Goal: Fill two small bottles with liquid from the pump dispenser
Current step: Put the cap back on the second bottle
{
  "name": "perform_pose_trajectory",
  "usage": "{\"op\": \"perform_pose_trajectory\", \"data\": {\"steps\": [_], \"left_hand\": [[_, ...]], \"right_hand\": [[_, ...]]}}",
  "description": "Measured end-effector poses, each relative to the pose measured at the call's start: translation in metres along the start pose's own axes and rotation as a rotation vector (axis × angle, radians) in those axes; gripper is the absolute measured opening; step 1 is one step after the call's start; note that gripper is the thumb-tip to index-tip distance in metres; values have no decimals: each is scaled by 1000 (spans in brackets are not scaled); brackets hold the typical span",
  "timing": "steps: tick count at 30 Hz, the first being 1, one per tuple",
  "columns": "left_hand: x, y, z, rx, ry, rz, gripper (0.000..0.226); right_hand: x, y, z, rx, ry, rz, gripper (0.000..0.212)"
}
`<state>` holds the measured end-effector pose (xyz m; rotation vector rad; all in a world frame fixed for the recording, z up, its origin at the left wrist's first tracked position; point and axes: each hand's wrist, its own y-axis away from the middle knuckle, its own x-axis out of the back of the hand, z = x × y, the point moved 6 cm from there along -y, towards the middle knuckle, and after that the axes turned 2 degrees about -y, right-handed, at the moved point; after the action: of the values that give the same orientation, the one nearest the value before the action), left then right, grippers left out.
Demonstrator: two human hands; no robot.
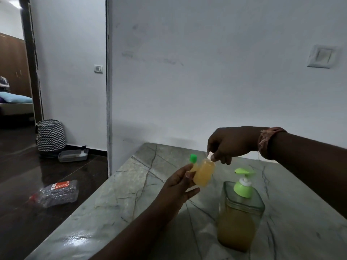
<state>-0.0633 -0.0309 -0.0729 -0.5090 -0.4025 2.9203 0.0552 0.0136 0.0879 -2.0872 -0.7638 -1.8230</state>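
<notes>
My left hand hides part of the bottles I grip, so I cannot tell whether the green cap tops a second one behind the first. My right fingers cover most of a small white piece at the mouth. The counter and both forearms run off the bottom edge.

1. The table is a grey-green stone slab with dark veins, set against the white wall.
2. A pump dispenser stands upright on the table's right part, a square clear body about two-thirds full of amber liquid with a light green pump head.
3. The dark glossy floor, left of the table, carries a crumpled clear plastic wrapper, a grey tray and a zigzag-patterned basket.
</notes>
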Motion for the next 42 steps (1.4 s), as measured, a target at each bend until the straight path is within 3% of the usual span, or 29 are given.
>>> {"op": "perform_pose_trajectory", "data": {"steps": [6,17,23,25,29,33,36,39,42], "left_hand": [[19,-9,-6,-21,-29,154,29],[27,-12,-12,15,-49,178,31],[27,-12,-13,12,-61,177,35],[26,-11,-9,4,-63,173,36],[15,-1,-1,49,-88,145,35],[-6,16,4,240,-288,-14,45],[-29,28,12,327,-465,-151,66],[-61,45,17,290,-529,-250,77],[-87,60,13,174,-481,-280,64]], "right_hand": [[-6,-29,58,-34,-149,156,12],[-43,-72,83,-36,-133,244,15],[-37,-49,88,-59,-136,267,47],[-30,-31,90,-65,-170,317,37],[-43,24,94,-89,-466,288,8],[-74,77,89,-152,-613,234,27],[-89,104,78,-138,-732,245,42],[-101,128,63,-91,-871,268,50],[-121,142,48,-61,-975,268,76]]}}
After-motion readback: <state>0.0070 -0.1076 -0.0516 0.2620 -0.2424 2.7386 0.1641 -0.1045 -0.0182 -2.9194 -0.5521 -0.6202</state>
